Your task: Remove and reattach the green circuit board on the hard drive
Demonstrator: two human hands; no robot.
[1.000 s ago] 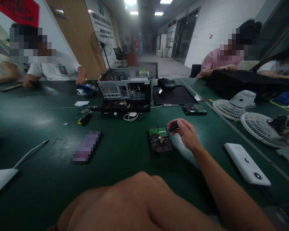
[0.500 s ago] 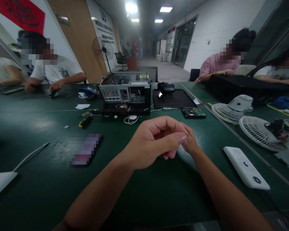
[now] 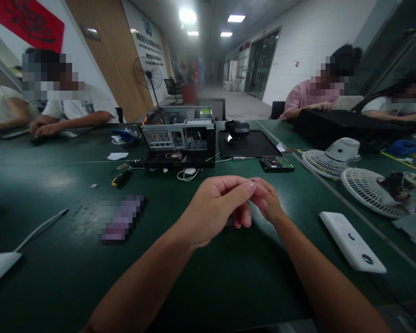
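My left hand (image 3: 219,206) is closed, with thumb and forefinger pinched together over the table's middle. Against its fingertips rests my right hand (image 3: 267,200), also closed in a pinch. Whatever the two pinches hold is too small and too hidden to name; a tiny dark speck shows at the fingertips. Below my left hand, part of a small dark object (image 3: 230,223) shows on the table, mostly covered by the fingers. Beyond my hands stands an opened computer case (image 3: 178,136), and a hard drive (image 3: 277,163) lies to its right.
A phone (image 3: 123,218) and a yellow-black screwdriver (image 3: 121,177) lie on the left. At right are a white power bank (image 3: 352,241) and white fan parts (image 3: 370,190). A black panel (image 3: 249,142) lies behind the drive. Co-workers sit across the table on both sides.
My left fingers have straightened somewhat and my right fingers show more at the pinch. The small dark object below has come partly into sight. At far left, a co-worker's hands have moved left.
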